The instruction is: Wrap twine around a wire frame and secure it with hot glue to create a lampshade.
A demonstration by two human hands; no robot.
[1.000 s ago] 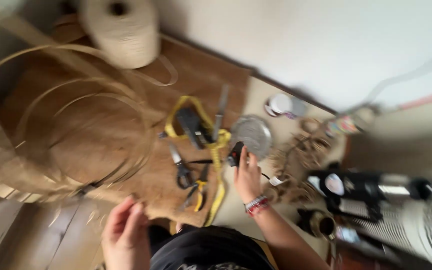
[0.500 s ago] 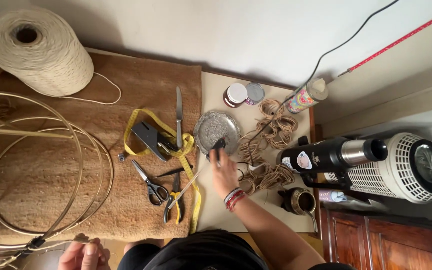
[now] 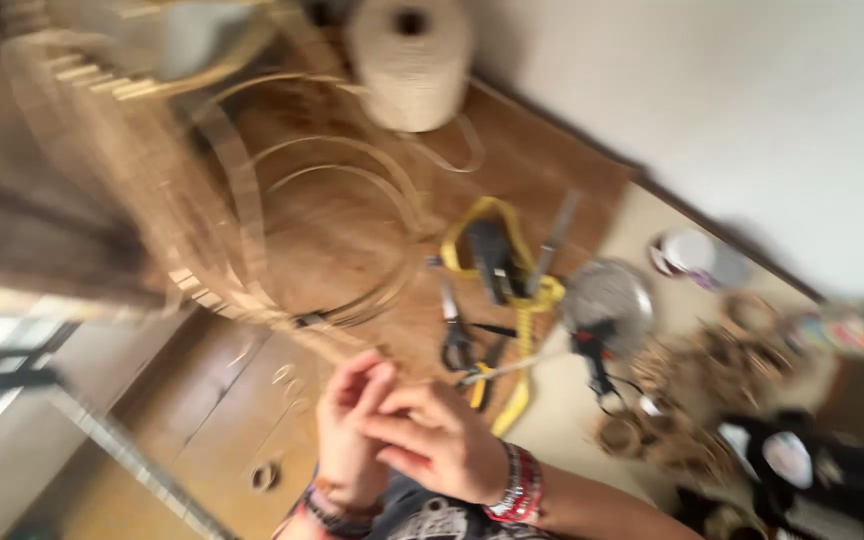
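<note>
the left hand (image 3: 352,425) and right hand (image 3: 442,440) meet, fingers touching, just below the scissors (image 3: 455,335). beside the scissors lies a yellow tape (image 3: 522,300); above them cane hoops (image 3: 352,230); farther above, a twine spool (image 3: 410,60).

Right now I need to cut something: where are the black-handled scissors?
In the head view, the black-handled scissors lie on the brown mat, just left of the yellow strap and above the right hand.
</note>
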